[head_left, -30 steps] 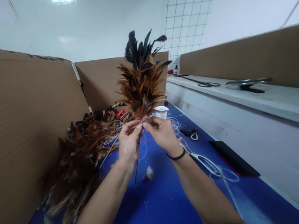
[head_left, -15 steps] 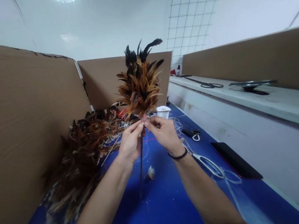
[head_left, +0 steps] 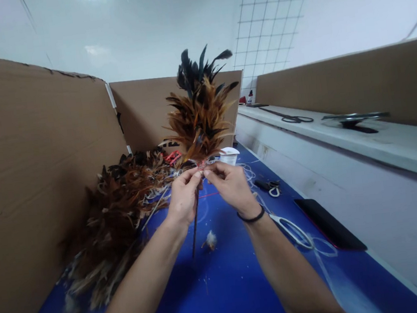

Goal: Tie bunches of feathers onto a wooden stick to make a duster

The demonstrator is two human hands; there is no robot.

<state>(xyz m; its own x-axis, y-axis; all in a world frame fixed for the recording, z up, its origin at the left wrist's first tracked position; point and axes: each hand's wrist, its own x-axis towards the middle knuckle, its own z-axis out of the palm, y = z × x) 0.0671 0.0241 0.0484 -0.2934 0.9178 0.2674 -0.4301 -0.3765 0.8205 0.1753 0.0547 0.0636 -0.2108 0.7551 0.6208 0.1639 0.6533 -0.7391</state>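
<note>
A feather duster (head_left: pixel 202 122), with brown feathers below and black ones at the tip, stands nearly upright in front of me. Its thin dark stick (head_left: pixel 195 231) slants down below my hands. My left hand (head_left: pixel 183 195) is closed around the stick just under the feathers, thumb and finger pinched at the binding. My right hand (head_left: pixel 231 184) meets it there, thumb and forefinger pinched on red string (head_left: pixel 202 165) at the feather base. A stretch of red string also shows lower down between the hands. The fingertips partly cover the binding.
A heap of loose brown feathers (head_left: pixel 123 201) lies at left beside a cardboard wall (head_left: pixel 41 145). On the blue table are a white cup (head_left: pixel 229 156), black-handled snips (head_left: pixel 268 187), scissors (head_left: pixel 292 232), a black flat device (head_left: pixel 329 223) and a feather tuft (head_left: pixel 210 240). Scissors (head_left: pixel 296 118) rest on the right ledge.
The duster's feathered end has risen slightly and shifted right, while the stick's lower end has moved up. Both hands keep pinching at the feather base.
</note>
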